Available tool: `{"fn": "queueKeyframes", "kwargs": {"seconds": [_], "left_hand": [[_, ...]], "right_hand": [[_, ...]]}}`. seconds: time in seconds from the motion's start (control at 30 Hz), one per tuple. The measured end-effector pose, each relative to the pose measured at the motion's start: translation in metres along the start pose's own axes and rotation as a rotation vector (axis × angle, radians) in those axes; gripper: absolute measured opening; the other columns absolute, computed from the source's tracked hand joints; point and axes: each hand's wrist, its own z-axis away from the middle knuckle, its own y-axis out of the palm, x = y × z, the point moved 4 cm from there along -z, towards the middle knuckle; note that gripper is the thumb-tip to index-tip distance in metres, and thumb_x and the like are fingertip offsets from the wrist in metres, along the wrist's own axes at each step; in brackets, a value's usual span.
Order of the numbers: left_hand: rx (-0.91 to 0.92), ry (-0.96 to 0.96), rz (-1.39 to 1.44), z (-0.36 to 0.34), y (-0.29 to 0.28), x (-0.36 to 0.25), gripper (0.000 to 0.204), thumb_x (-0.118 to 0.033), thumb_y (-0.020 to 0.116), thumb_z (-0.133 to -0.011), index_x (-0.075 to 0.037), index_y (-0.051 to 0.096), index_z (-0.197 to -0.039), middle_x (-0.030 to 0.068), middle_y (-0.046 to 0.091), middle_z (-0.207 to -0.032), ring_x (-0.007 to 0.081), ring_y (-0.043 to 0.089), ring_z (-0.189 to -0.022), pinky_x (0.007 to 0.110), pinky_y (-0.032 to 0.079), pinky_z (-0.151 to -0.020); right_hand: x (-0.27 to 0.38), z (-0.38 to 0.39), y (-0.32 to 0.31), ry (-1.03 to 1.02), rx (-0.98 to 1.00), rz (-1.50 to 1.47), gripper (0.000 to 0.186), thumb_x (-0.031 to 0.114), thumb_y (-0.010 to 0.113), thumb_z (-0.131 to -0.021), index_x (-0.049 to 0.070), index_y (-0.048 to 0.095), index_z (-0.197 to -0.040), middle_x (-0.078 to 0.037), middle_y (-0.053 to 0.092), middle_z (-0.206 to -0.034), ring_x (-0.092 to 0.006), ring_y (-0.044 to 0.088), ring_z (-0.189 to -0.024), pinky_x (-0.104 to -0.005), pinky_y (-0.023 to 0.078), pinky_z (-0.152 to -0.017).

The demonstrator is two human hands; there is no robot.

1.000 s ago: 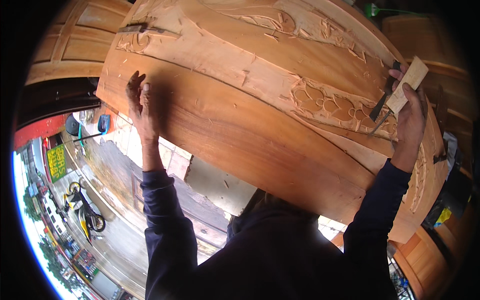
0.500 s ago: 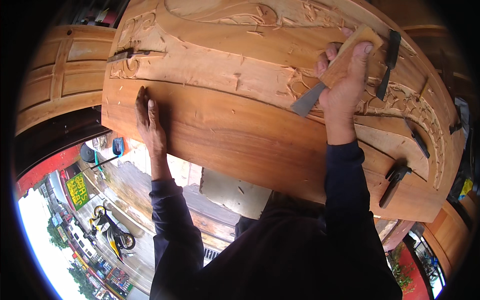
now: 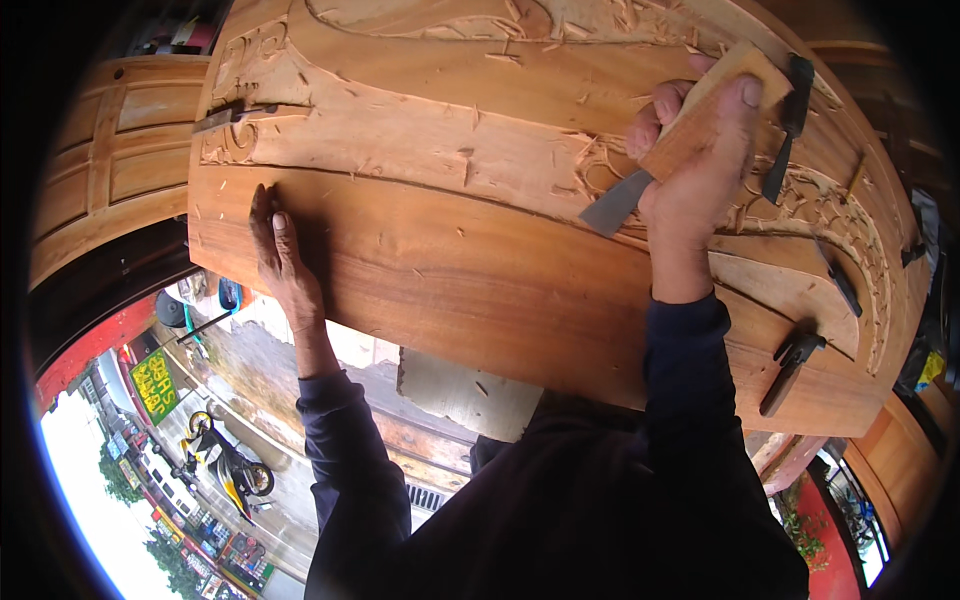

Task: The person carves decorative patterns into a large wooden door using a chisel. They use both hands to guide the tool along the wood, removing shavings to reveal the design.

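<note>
1. The carved wooden panel (image 3: 430, 270), a big reddish-brown slab with relief scrollwork, fills the upper middle of the view; everything below is placed relative to it.
2. Left of the panel stands a paneled wooden door (image 3: 120, 190).
3. At the panel's upper left corner a dark chisel (image 3: 235, 115) lies flat beside a carved scroll.
4. On the panel's smooth lower left band the left hand (image 3: 283, 262) presses flat, fingers together and extended, holding nothing, steadying the wood.
5. Below the panel's near edge a pale offcut block (image 3: 465, 392) sticks out.
6. Over the panel's right-centre carving the right hand (image 3: 700, 160) is closed around a flat chisel (image 3: 660, 165) with a pale wooden handle; its grey blade points down-left at the carved border, tip at or just above the wood.
7. Further right on the panel lie 3 more dark tools: one (image 3: 785, 130) near the upper edge, one (image 3: 838, 280) on the floral relief, one (image 3: 790, 370) by the lower right edge.
8. Risk, as I judge it: the blade aims toward the bracing hand's side, so a slip could skid across the smooth band and gouge it. The tool by the lower right edge could be knocked off.
</note>
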Motion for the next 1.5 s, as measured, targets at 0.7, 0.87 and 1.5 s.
{"fn": "queueKeyframes", "kwargs": {"seconds": [0.7, 0.87, 1.5], "left_hand": [[0.01, 0.021, 0.142, -0.001, 0.006, 0.004, 0.063, -0.043, 0.04, -0.111, -0.001, 0.038, -0.158, 0.0161, 0.049, -0.156, 0.0272, 0.04, -0.148, 0.043, 0.024, -0.126], [0.011, 0.027, 0.151, -0.002, -0.001, 0.013, 0.061, -0.041, 0.041, -0.111, -0.001, 0.04, -0.158, 0.0154, 0.049, -0.156, 0.0266, 0.04, -0.147, 0.042, 0.024, -0.125], [0.006, -0.011, 0.059, -0.002, -0.006, 0.01, 0.059, -0.04, 0.043, -0.111, -0.002, 0.043, -0.157, 0.0146, 0.052, -0.154, 0.0264, 0.046, -0.142, 0.041, 0.035, -0.12]], "right_hand": [[-0.021, -0.009, -0.008, 0.036, 0.104, -0.007, 0.063, 0.063, 0.049, -0.104, 0.003, 0.057, -0.124, -0.007, 0.055, -0.08, -0.0157, 0.051, -0.056, -0.0301, 0.042, -0.052], [-0.042, -0.017, 0.001, 0.155, 0.066, 0.006, 0.055, 0.056, 0.054, -0.103, 0.004, 0.06, -0.12, -0.006, 0.055, -0.081, -0.0158, 0.051, -0.058, -0.0293, 0.041, -0.052], [-0.031, -0.02, 0.004, 0.178, 0.0, -0.074, 0.065, 0.069, 0.048, -0.102, 0.007, 0.058, -0.118, -0.005, 0.053, -0.078, -0.0165, 0.049, -0.057, -0.0327, 0.041, -0.054]]}}
